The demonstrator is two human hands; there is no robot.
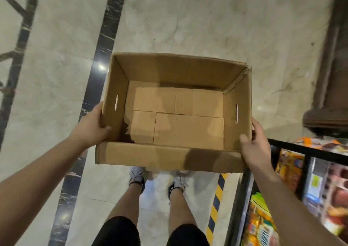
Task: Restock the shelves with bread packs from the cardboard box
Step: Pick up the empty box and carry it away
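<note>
Left grip (90, 127) and right grip (254, 147) each clasp a side wall of the cardboard box (160, 155); I see it held above the floor (188, 19), with the shelves (308, 151) just right of it.

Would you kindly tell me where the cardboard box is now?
In the head view the cardboard box is centre frame, held between the left hand and right hand, just left of the shelves.

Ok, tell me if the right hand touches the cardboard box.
Touching. Head view: the right hand grips the cardboard box by its right wall, thumb over the rim.
</note>
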